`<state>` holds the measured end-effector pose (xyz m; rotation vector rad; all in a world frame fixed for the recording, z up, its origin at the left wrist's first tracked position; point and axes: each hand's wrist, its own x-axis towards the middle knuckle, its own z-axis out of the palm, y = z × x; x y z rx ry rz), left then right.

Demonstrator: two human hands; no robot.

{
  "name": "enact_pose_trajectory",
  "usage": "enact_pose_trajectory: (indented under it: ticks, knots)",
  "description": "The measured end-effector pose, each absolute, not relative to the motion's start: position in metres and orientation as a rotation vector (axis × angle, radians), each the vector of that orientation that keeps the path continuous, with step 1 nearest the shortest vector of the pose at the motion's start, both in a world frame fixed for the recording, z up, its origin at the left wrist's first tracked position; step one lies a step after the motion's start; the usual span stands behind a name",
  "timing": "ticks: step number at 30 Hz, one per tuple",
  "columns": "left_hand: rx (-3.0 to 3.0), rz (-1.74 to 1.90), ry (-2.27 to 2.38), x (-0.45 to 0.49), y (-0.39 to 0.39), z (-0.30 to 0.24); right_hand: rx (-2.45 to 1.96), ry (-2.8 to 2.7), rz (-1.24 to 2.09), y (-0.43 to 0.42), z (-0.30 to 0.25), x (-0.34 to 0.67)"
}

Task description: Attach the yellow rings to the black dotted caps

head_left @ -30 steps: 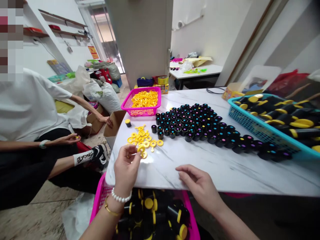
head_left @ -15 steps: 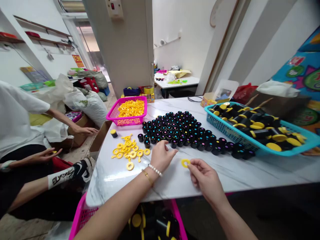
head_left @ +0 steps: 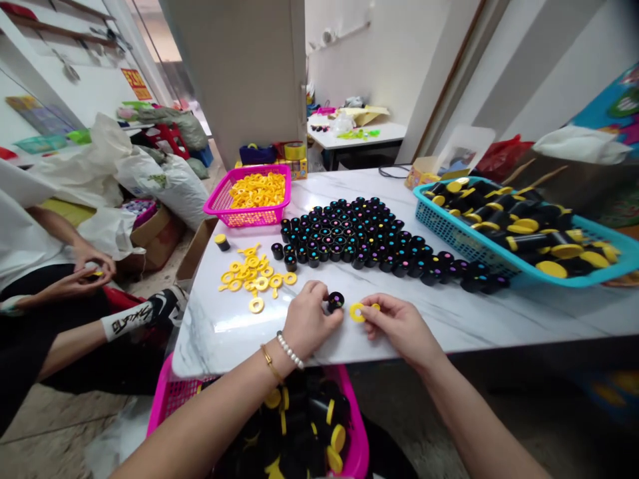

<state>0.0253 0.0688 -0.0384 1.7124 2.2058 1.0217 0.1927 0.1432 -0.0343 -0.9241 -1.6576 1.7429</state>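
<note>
My left hand (head_left: pixel 310 319) is closed around a small black cylinder (head_left: pixel 336 301) that has a purple dot inside its top. Facing it, my right hand (head_left: pixel 399 326) pinches a yellow ring with a tab (head_left: pixel 356 312) between thumb and fingers. A small gap separates the ring from the cylinder. Beyond my hands stands a dense group of black cylinders (head_left: pixel 344 233), with blue, purple and yellow dots in their tops. To the left lies a loose pile of yellow rings (head_left: pixel 252 273). One black cylinder with a yellow cap (head_left: pixel 222 242) stands near the table's left edge.
A pink basket (head_left: pixel 247 216) of yellow rings sits at the back left of the marble-patterned table (head_left: pixel 224 346). On the right is a blue basket (head_left: pixel 469 246) of yellow-capped black cylinders. Below the front edge is another pink basket (head_left: pixel 357 426). A co-worker (head_left: pixel 60 266) sits at the left.
My left hand has taken a black cylinder from the group and brought it nearer. My right hand has moved the yellow ring left towards it. The co-worker's hands have come together.
</note>
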Motion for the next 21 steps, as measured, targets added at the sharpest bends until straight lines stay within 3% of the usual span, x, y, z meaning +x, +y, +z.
enact_pose_trajectory:
  ticks: [14, 21]
  knots:
    - [1.689, 1.056, 2.088, 0.025, 0.056, -0.045, -0.958, -2.113, 1.464, 0.156, 0.000, 0.154]
    - [1.660, 1.028, 2.134, 0.025, 0.056, -0.045, -0.969, -1.996, 1.701, 0.163, -0.017, 0.149]
